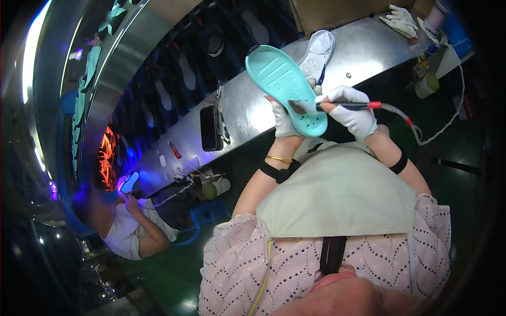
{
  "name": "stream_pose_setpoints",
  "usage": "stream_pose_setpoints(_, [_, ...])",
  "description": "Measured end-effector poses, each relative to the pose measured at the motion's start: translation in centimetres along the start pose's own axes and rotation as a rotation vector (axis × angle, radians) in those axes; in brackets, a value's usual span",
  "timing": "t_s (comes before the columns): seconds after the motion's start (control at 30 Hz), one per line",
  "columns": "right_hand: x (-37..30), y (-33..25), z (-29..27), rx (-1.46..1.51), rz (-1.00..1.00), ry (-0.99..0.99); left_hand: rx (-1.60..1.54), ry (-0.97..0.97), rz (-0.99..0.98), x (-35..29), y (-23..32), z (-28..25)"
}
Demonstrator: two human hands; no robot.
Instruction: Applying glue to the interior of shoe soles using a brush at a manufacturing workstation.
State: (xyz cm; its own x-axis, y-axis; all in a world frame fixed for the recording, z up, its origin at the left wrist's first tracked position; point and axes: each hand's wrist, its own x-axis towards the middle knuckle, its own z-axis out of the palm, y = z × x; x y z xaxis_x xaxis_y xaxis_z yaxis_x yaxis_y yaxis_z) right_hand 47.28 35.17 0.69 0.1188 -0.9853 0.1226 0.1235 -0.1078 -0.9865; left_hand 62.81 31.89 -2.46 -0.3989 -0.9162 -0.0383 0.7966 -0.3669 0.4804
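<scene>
A turquoise shoe sole [273, 72] is tilted up above the metal bench's near edge. My left hand [284, 122], in a white glove with some bare fingertips, grips it by its edges from behind, and part of that hand is hidden by the sole. In my right hand [352, 111], also gloved, is a brush [348, 106] with a dark handle and a hose at its end. Its bristles touch the sole's surface near the lower end, beside several small holes. A white sole [319, 48] lies on the bench just behind the turquoise one.
On the metal bench [363, 47] are a black phone [210, 128], a small red tool [174, 150] and white gloves [399, 22]. Beyond runs a dark rack carrying several soles [186, 72]. At left, a co-worker [138, 226] holds a blue-lit sole. A greenish pot [427, 84] hangs at right.
</scene>
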Motion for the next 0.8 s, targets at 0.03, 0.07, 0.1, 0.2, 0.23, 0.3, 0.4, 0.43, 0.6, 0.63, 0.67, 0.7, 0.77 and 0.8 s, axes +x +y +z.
stream_pose_setpoints(0.03, [0.1,0.0,0.4,-0.032,-0.126,-0.036,-0.059,0.019,0.020,0.4,0.1,0.3])
stream_pose_setpoints(0.07, [-0.1,-0.5,0.9,-0.017,-0.172,-0.091,-0.123,0.020,0.033,0.6,0.5,0.6])
stream_pose_setpoints(0.1, [-0.1,-1.0,1.1,-0.060,-0.201,-0.135,-0.124,0.016,0.039,0.9,0.7,0.5])
stream_pose_setpoints(0.2, [0.2,-1.6,0.7,0.091,0.037,-0.107,-0.234,0.004,0.113,1.5,1.4,0.9])
stream_pose_setpoints(0.23, [0.5,-2.0,0.6,0.105,0.101,-0.046,-0.237,0.005,0.114,1.7,1.8,1.2])
stream_pose_setpoints(0.3, [1.6,-1.5,0.1,-0.119,-0.205,-0.026,-0.171,-0.045,0.102,1.9,2.4,1.7])
stream_pose_setpoints(0.4, [2.4,-1.9,0.3,-0.245,-0.421,-0.099,-0.059,-0.050,0.064,1.8,3.5,1.6])
stream_pose_setpoints(0.43, [2.4,-2.2,0.3,-0.213,-0.352,-0.218,0.029,-0.109,0.038,2.0,4.0,1.2])
stream_pose_setpoints(0.6, [2.8,-2.4,-1.5,-0.042,0.233,-0.338,0.299,-0.254,-0.137,2.7,5.2,0.7])
stream_pose_setpoints(0.63, [2.6,-3.3,-1.6,-0.012,0.298,-0.271,0.296,-0.250,-0.137,2.5,5.4,1.0])
stream_pose_setpoints(0.67, [2.5,-3.3,-1.3,0.017,0.171,-0.242,0.376,-0.199,-0.137,2.4,5.6,1.4])
stream_pose_setpoints(0.7, [2.5,-3.3,-1.2,0.045,0.043,-0.210,0.455,-0.149,-0.137,2.2,5.8,1.6])
stream_pose_setpoints(0.77, [2.7,-2.8,-1.0,-0.030,-0.047,-0.255,0.479,-0.168,-0.152,2.6,6.1,1.3])
stream_pose_setpoints(0.8, [2.9,-2.9,-0.7,-0.078,-0.148,-0.355,0.535,-0.167,-0.160,2.7,6.4,1.3])
